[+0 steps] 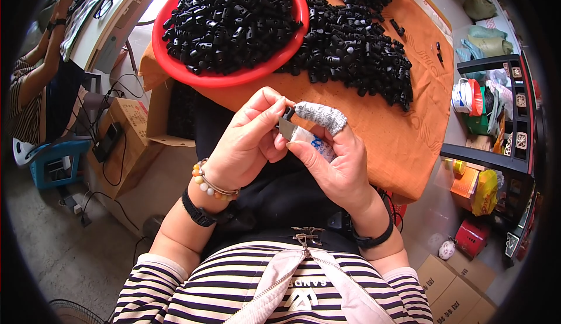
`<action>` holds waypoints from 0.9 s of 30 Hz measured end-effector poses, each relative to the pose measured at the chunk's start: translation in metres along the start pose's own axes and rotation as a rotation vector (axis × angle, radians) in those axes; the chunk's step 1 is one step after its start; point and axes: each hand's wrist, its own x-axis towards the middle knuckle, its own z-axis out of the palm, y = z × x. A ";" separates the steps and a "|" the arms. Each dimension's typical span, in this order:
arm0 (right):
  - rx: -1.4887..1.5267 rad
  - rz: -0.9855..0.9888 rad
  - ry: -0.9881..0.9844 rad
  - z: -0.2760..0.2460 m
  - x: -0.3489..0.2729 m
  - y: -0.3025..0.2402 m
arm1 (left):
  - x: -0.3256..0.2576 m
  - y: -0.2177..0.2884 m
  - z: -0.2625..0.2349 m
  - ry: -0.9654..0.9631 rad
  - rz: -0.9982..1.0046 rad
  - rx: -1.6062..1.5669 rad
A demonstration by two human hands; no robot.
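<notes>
My left hand pinches a small black plastic part between thumb and forefinger, just above my lap. My right hand holds a small flat blade against that part; its forefinger wears a grey knitted finger cot, and white tape wraps the blade's handle. Both hands meet at the near edge of an orange-covered table. Beyond them a red round basin is heaped with black plastic parts, and a loose pile of the same parts lies on the cloth to its right.
A person in a striped top sits at the far left by a white table. Cardboard boxes and cables stand on the floor at left, a blue stool beside them. A dark shelf unit with bags and bottles stands at right.
</notes>
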 end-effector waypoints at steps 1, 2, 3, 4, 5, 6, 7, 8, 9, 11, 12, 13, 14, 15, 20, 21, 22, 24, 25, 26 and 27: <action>-0.020 -0.001 -0.001 0.000 0.000 0.000 | 0.000 0.000 0.000 -0.009 -0.007 -0.017; -0.020 0.000 -0.001 0.000 0.000 0.000 | -0.001 0.000 0.000 -0.009 -0.007 -0.016; -0.013 0.006 -0.001 0.000 0.000 -0.001 | -0.001 0.000 0.000 -0.003 -0.008 -0.018; -0.006 0.012 -0.002 0.000 0.000 -0.001 | -0.001 0.000 0.000 0.003 -0.008 -0.019; -0.006 0.012 -0.001 0.000 0.000 -0.002 | -0.001 0.000 0.000 0.003 -0.009 -0.019; -0.007 0.019 -0.005 0.000 0.000 -0.002 | -0.001 0.000 0.000 0.001 -0.010 -0.018; -0.009 0.025 -0.009 0.000 0.000 -0.002 | -0.001 0.000 0.000 -0.001 -0.012 -0.018; -0.009 0.025 -0.009 -0.001 0.000 -0.002 | -0.001 0.000 0.000 -0.001 -0.013 -0.018; -0.007 0.031 -0.013 -0.001 0.000 -0.002 | -0.001 0.000 -0.001 -0.012 -0.011 -0.023; -0.005 0.038 -0.017 -0.001 0.000 -0.002 | -0.001 0.000 -0.002 -0.024 -0.010 -0.028; 0.003 0.032 -0.017 -0.001 0.000 -0.002 | -0.001 0.000 -0.002 -0.035 -0.024 -0.044; 0.010 0.026 -0.018 -0.001 0.000 -0.002 | -0.001 0.001 -0.003 -0.046 -0.037 -0.059; 0.011 0.026 -0.018 -0.001 0.000 -0.002 | -0.001 0.001 -0.003 -0.046 -0.037 -0.059; 0.005 0.018 -0.018 -0.001 0.000 -0.002 | -0.001 0.001 -0.003 -0.054 -0.046 -0.070; 0.001 0.029 -0.021 -0.001 -0.001 -0.001 | -0.001 0.001 -0.004 -0.073 -0.052 -0.089; 0.009 0.020 -0.016 -0.001 -0.001 0.000 | -0.001 0.001 -0.004 -0.074 -0.052 -0.089; 0.018 0.011 -0.011 0.000 -0.001 0.000 | -0.001 0.002 -0.004 -0.074 -0.052 -0.090; 0.015 0.013 -0.007 0.000 -0.001 0.000 | -0.001 0.002 -0.005 -0.074 -0.053 -0.088; 0.014 0.016 -0.004 0.000 -0.001 -0.001 | -0.001 0.002 -0.005 -0.073 -0.053 -0.086; 0.013 0.016 -0.003 0.000 -0.001 -0.001 | -0.001 0.001 -0.005 -0.073 -0.053 -0.086; 0.011 0.015 -0.004 0.000 -0.001 -0.001 | -0.001 0.001 -0.005 -0.067 -0.051 -0.081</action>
